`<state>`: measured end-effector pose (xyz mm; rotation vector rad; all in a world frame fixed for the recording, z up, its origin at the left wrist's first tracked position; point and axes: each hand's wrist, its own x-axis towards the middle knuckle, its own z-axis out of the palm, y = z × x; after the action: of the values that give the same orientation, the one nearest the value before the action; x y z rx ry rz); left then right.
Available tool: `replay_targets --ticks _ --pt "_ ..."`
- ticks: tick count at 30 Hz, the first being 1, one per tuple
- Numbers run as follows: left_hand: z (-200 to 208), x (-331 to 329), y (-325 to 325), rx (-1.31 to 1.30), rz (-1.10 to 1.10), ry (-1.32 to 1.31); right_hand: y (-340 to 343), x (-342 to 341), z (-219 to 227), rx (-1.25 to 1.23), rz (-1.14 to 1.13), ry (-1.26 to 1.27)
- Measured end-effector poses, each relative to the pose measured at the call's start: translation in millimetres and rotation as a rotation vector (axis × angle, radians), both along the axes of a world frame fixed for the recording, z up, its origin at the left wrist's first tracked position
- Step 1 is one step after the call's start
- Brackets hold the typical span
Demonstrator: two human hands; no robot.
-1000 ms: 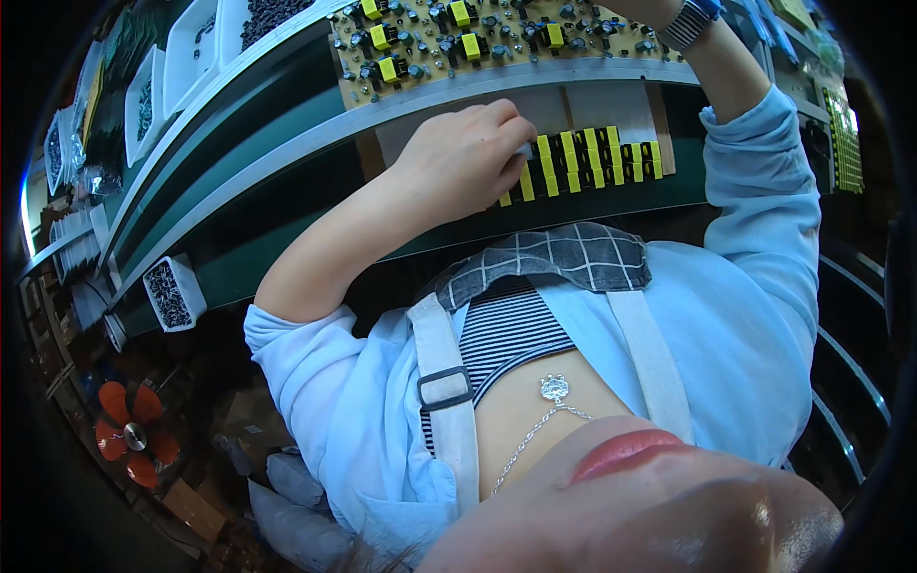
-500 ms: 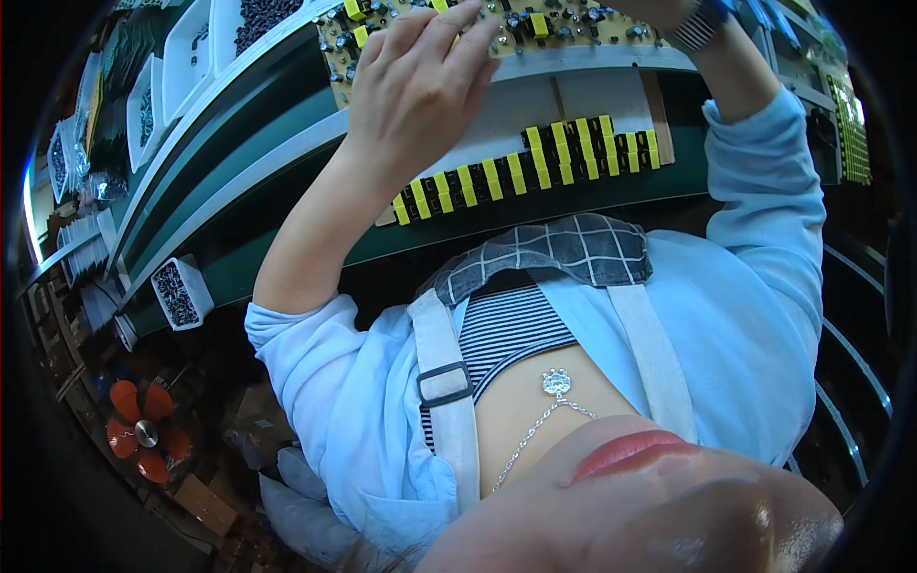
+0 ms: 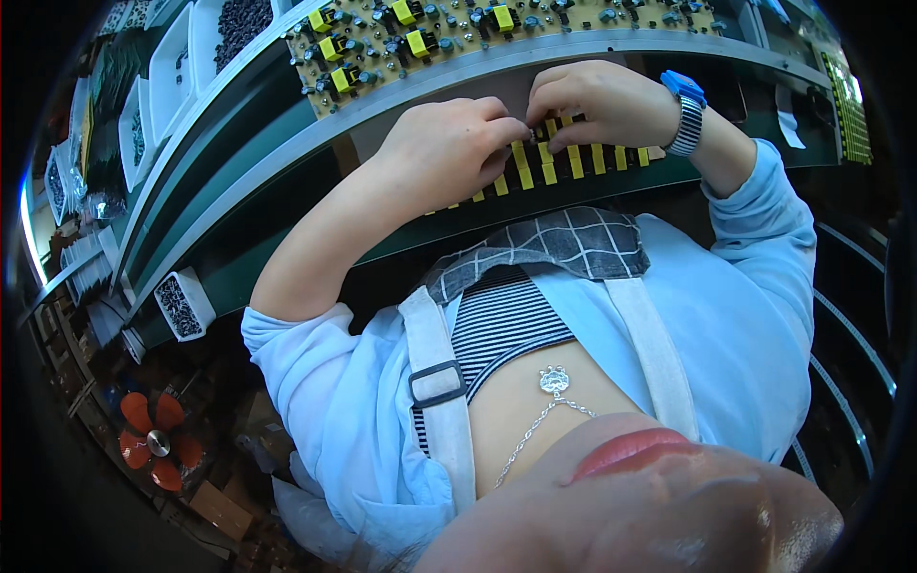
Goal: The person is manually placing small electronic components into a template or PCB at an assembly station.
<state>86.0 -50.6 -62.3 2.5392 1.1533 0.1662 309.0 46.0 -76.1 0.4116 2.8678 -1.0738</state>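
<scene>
My left hand point(image 3: 444, 148) is over the row of black-and-yellow block components, probably small transformers point(image 3: 524, 178), fingers curled and its fingertips reaching toward the other hand. Opposite it, my right hand point(image 3: 607, 103) has its thumb and index finger bent together at the upper side of that row. Both sets of fingertips nearly meet; whatever lies between them is too small and covered to make out. Behind my hands, a long tan circuit board point(image 3: 449, 48) carries several yellow-topped transformers and many small parts.
A metal rail point(image 3: 401, 91) runs between the board and the row. White bins point(image 3: 205, 43) of small parts stand at the far left; another small bin point(image 3: 184, 304) hangs at the bench's left edge. An orange fan point(image 3: 159, 442) stands lower left. More yellow parts point(image 3: 845, 110) are at the far right.
Both hands have come down from the circuit board to the row of transformers, and their fingertips have drawn together. The board now shows uncovered. The whole view has shifted slightly.
</scene>
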Motion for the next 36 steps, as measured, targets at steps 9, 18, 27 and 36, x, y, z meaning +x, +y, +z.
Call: replay_targets --ticks 9,18,27,36 --pt "5.1 -0.2 2.4 -0.168 0.115 0.015 47.1 9.7 48.7 0.117 -0.312 0.471" --pt "22.8 -14.4 -4.8 -0.355 0.217 -0.385 85.6 -8.6 66.2 0.689 -0.346 0.359" --pt "40.0 -39.0 9.7 -0.209 0.267 -0.673 91.1 -14.4 64.7 0.738 -0.349 0.223" --pt "61.4 -54.3 46.0 -0.212 0.695 -0.737 95.2 -17.1 65.4 0.661 -0.302 0.226"
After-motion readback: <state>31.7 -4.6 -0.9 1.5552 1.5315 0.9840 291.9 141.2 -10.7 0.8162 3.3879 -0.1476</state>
